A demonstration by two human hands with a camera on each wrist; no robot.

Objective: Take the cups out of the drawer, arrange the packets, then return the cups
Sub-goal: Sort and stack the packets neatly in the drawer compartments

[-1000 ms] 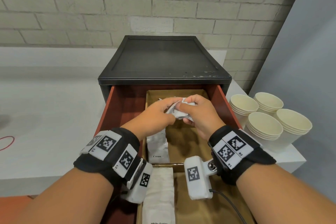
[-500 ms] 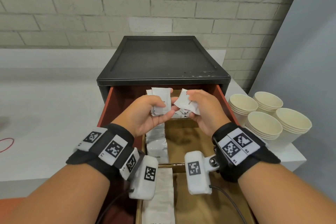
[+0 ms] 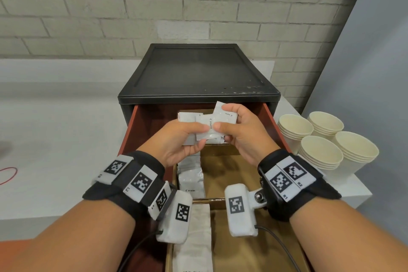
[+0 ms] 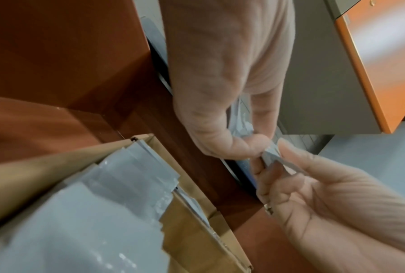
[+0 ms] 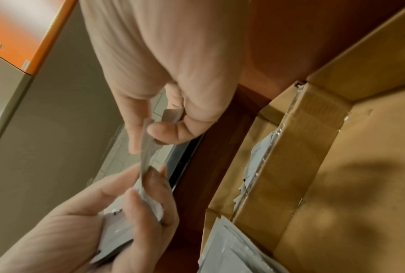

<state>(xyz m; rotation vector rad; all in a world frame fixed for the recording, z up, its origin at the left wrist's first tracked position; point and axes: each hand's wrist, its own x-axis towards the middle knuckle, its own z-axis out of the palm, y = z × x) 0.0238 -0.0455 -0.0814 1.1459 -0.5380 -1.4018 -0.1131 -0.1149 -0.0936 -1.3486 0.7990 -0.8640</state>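
Above the open red-brown drawer [image 3: 130,132], both hands hold a small bunch of white cream packets [image 3: 206,120]. My left hand [image 3: 202,137] grips the bunch from below, thumb on top; the left wrist view shows its thumb pinching the packets' edge [image 4: 270,155]. My right hand [image 3: 223,117] pinches a packet [image 5: 147,144] against the stack [image 5: 119,230] in the left hand. More cream packets [image 3: 191,174] and white sugar packets [image 3: 192,238] lie in the left column of the cardboard tray [image 3: 231,172] in the drawer. Several stacks of cream paper cups [image 3: 326,146] stand on the counter to the right.
The drawer belongs to a black cabinet [image 3: 196,73] on a white counter [image 3: 66,139] against a brick wall. The tray's right side [image 5: 336,166] is bare cardboard. A red ring [image 3: 6,174] lies at the counter's far left. The cups stand close to the counter's right edge.
The hands rose from low in the drawer with packets. Half a second ago each held its own packets, apart; now they have met and the packets overlap in one bunch.
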